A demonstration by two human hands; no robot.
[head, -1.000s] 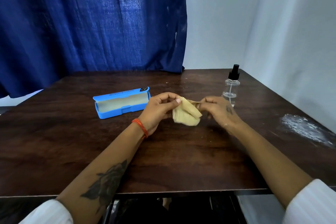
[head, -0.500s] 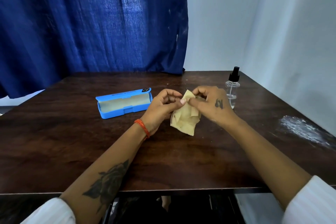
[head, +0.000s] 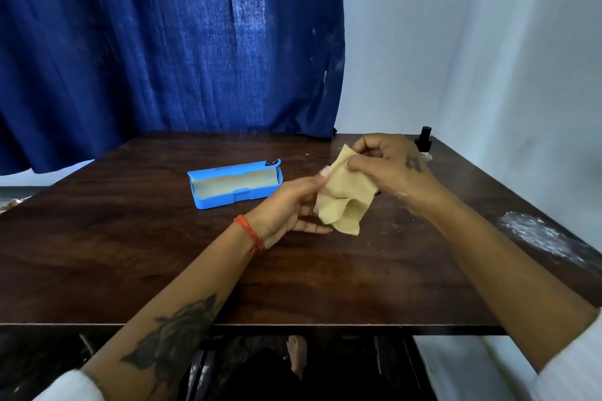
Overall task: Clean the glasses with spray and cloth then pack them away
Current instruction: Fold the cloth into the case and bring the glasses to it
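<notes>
A yellow cleaning cloth [head: 348, 197] hangs between my two hands above the middle of the table. My right hand [head: 387, 163] pinches its upper edge with closed fingers. My left hand [head: 286, 205] holds the cloth's left edge under the thumb, its other fingers stretched out below. The glasses are not clearly visible; only a small dark bit [head: 378, 193] shows under my right hand beside the cloth. The open blue glasses case [head: 234, 184] lies to the left of my hands, pale lining showing. The spray bottle [head: 425, 138] stands behind my right hand, mostly hidden.
The dark wooden table [head: 163, 254] has a white powdery smear [head: 534, 234] near its right edge. A blue curtain [head: 163, 42] hangs behind the table and a white wall rises on the right. A bare foot [head: 297, 355] shows under the front edge.
My right hand has lifted and moved right and back, pulling the cloth open. My left hand's fingers have opened out and its thumb keeps the cloth's left edge.
</notes>
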